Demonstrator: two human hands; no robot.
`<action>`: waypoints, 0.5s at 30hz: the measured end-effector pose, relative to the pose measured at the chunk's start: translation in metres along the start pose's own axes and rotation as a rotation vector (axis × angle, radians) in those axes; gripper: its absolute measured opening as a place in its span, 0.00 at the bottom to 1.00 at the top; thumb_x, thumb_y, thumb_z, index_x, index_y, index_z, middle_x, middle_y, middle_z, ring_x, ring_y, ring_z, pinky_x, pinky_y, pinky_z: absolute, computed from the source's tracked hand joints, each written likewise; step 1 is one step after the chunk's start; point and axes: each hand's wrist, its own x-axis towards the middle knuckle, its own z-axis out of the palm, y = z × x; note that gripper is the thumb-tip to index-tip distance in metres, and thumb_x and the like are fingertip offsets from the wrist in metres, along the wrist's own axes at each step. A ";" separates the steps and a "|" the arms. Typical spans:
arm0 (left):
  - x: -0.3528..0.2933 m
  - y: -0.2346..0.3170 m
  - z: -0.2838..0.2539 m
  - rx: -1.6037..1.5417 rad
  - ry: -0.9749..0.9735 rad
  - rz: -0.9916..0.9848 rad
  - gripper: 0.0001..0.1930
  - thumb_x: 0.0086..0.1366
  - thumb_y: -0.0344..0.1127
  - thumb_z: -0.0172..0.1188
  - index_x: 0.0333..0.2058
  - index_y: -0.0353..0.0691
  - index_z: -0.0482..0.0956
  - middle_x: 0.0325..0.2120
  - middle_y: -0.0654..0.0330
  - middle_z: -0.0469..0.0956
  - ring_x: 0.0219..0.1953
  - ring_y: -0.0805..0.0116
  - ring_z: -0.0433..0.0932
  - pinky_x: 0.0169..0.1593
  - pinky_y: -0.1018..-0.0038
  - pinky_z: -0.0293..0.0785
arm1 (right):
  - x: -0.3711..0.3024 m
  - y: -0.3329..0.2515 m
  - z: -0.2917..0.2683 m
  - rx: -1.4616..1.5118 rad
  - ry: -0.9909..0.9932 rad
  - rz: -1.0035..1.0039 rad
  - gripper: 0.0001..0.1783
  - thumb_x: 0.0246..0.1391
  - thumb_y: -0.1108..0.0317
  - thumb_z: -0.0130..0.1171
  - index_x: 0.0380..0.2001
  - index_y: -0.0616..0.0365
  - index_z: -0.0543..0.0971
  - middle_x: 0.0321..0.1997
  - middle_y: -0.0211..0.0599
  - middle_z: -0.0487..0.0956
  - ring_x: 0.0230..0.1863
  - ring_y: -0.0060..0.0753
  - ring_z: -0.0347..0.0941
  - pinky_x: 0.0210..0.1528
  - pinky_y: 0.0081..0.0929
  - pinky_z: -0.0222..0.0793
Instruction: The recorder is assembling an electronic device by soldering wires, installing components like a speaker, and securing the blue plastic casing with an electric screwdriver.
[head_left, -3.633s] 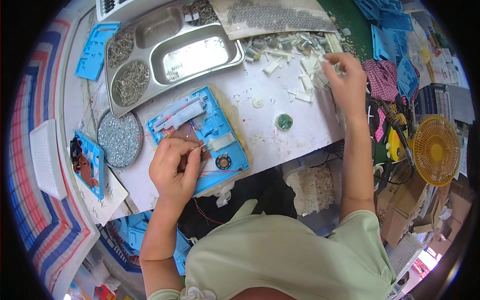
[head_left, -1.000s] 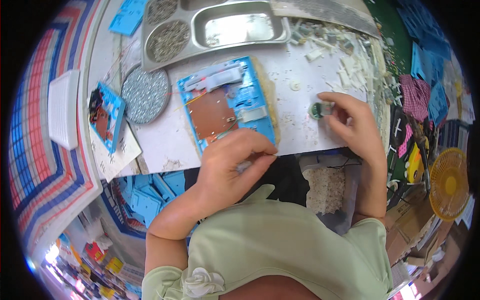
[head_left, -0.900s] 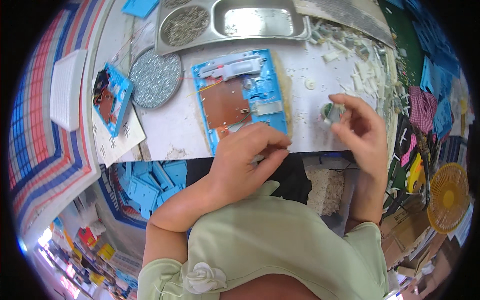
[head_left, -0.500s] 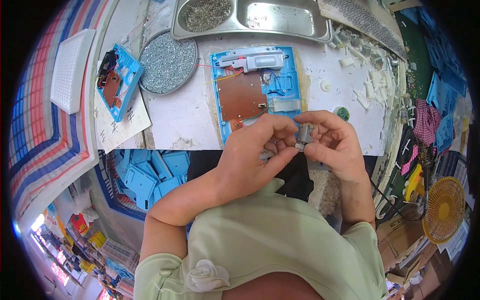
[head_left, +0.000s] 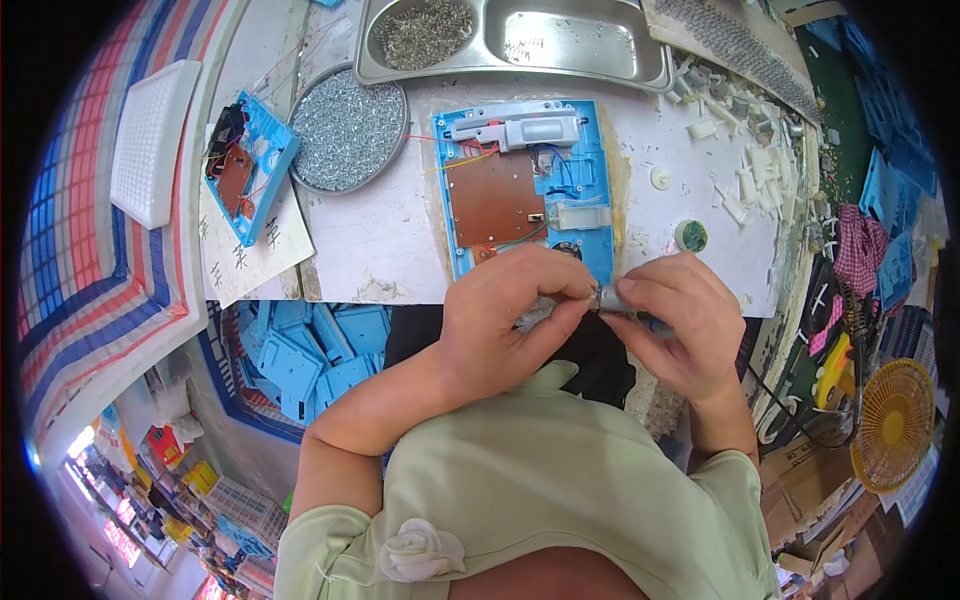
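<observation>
My right hand (head_left: 685, 315) pinches a small grey metallic cylinder (head_left: 611, 297) between thumb and fingers, just off the table's near edge. Against its left end my left hand (head_left: 510, 305) closes thumb and forefinger on a tiny piece too small to name. A pale object partly shows under the curled fingers of the left hand. Just beyond both hands lies an open light-blue plastic casing (head_left: 592, 180). It carries a brown circuit board (head_left: 493, 200), a grey-white plastic part with a clear window (head_left: 540, 130), and thin red, yellow and blue wires.
Left of the casing stand a round tray of small screws (head_left: 345, 130) and a tilted second blue casing (head_left: 262, 165). A steel divided tray (head_left: 570, 75) is at the back. White plastic pieces (head_left: 765, 175) and a green roll (head_left: 690, 235) lie right. Blue panels (head_left: 310, 350) fill a crate below.
My fingers have shifted around the grey cylinder, which now lies more sideways between the hands. The left fingertips have come up to its end. The whole view has moved slightly.
</observation>
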 end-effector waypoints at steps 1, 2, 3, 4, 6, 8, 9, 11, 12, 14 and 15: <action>0.000 0.000 -0.002 -0.033 -0.021 -0.017 0.12 0.59 0.20 0.67 0.41 0.37 0.78 0.35 0.54 0.83 0.36 0.54 0.83 0.41 0.65 0.79 | 0.000 0.000 0.001 0.006 0.008 -0.007 0.26 0.34 0.78 0.78 0.42 0.61 0.82 0.36 0.42 0.83 0.31 0.43 0.79 0.31 0.32 0.75; 0.001 0.000 -0.003 -0.022 -0.031 -0.021 0.12 0.59 0.20 0.67 0.40 0.37 0.78 0.36 0.54 0.83 0.37 0.54 0.83 0.41 0.65 0.79 | -0.001 0.001 0.002 0.004 0.018 -0.025 0.26 0.34 0.78 0.78 0.42 0.61 0.82 0.36 0.41 0.83 0.31 0.43 0.79 0.30 0.32 0.75; 0.001 0.001 -0.003 -0.013 -0.043 -0.024 0.11 0.59 0.20 0.67 0.40 0.37 0.78 0.37 0.53 0.82 0.38 0.54 0.82 0.41 0.65 0.79 | -0.002 0.001 0.003 -0.001 0.027 -0.041 0.25 0.34 0.79 0.78 0.42 0.61 0.82 0.36 0.41 0.82 0.31 0.43 0.79 0.30 0.31 0.75; 0.001 0.001 -0.004 -0.004 -0.054 -0.027 0.11 0.59 0.21 0.68 0.39 0.37 0.78 0.38 0.53 0.82 0.38 0.54 0.82 0.42 0.65 0.79 | -0.002 0.002 0.004 -0.006 0.036 -0.056 0.25 0.34 0.79 0.78 0.41 0.62 0.82 0.36 0.41 0.82 0.31 0.43 0.79 0.30 0.31 0.75; 0.002 0.002 -0.003 0.067 -0.059 0.005 0.11 0.59 0.21 0.68 0.39 0.37 0.78 0.40 0.52 0.82 0.40 0.54 0.82 0.43 0.65 0.79 | -0.001 0.003 0.004 -0.023 0.034 -0.081 0.24 0.35 0.79 0.77 0.41 0.62 0.83 0.36 0.40 0.82 0.31 0.42 0.79 0.30 0.31 0.75; 0.002 0.002 -0.002 0.114 -0.054 0.023 0.11 0.58 0.21 0.68 0.38 0.37 0.78 0.42 0.51 0.81 0.41 0.55 0.81 0.43 0.65 0.78 | -0.001 0.004 0.004 -0.034 0.032 -0.097 0.24 0.35 0.79 0.77 0.41 0.62 0.83 0.36 0.40 0.82 0.31 0.42 0.79 0.29 0.30 0.75; 0.001 0.002 -0.001 0.127 -0.046 0.024 0.11 0.58 0.21 0.68 0.38 0.37 0.78 0.43 0.51 0.81 0.42 0.55 0.81 0.43 0.65 0.78 | 0.000 0.005 0.005 -0.035 0.032 -0.103 0.24 0.35 0.79 0.77 0.41 0.61 0.83 0.36 0.40 0.82 0.30 0.41 0.79 0.29 0.30 0.75; -0.002 0.001 0.001 0.103 -0.011 -0.019 0.12 0.56 0.20 0.69 0.38 0.37 0.79 0.44 0.51 0.80 0.42 0.56 0.80 0.44 0.66 0.78 | -0.001 0.006 0.006 -0.031 0.039 -0.102 0.24 0.35 0.79 0.77 0.41 0.61 0.83 0.36 0.39 0.82 0.30 0.41 0.79 0.29 0.30 0.75; -0.005 0.001 0.002 0.070 0.018 -0.063 0.12 0.56 0.20 0.70 0.38 0.37 0.80 0.44 0.51 0.79 0.43 0.57 0.80 0.44 0.66 0.78 | -0.001 0.006 0.007 -0.025 0.045 -0.097 0.24 0.35 0.80 0.77 0.41 0.61 0.83 0.36 0.39 0.82 0.30 0.41 0.79 0.29 0.30 0.75; -0.008 -0.001 0.002 0.049 0.052 -0.103 0.13 0.54 0.20 0.71 0.38 0.37 0.81 0.43 0.52 0.78 0.43 0.58 0.80 0.44 0.67 0.77 | -0.002 0.008 0.009 -0.010 0.057 -0.090 0.24 0.36 0.80 0.77 0.41 0.61 0.83 0.36 0.39 0.82 0.31 0.41 0.79 0.29 0.30 0.75; -0.008 -0.002 0.000 0.061 0.057 -0.100 0.13 0.53 0.19 0.71 0.38 0.37 0.81 0.43 0.53 0.78 0.43 0.58 0.79 0.44 0.68 0.77 | -0.002 0.009 0.010 -0.001 0.061 -0.086 0.24 0.36 0.80 0.77 0.41 0.61 0.83 0.36 0.39 0.82 0.31 0.41 0.79 0.29 0.30 0.75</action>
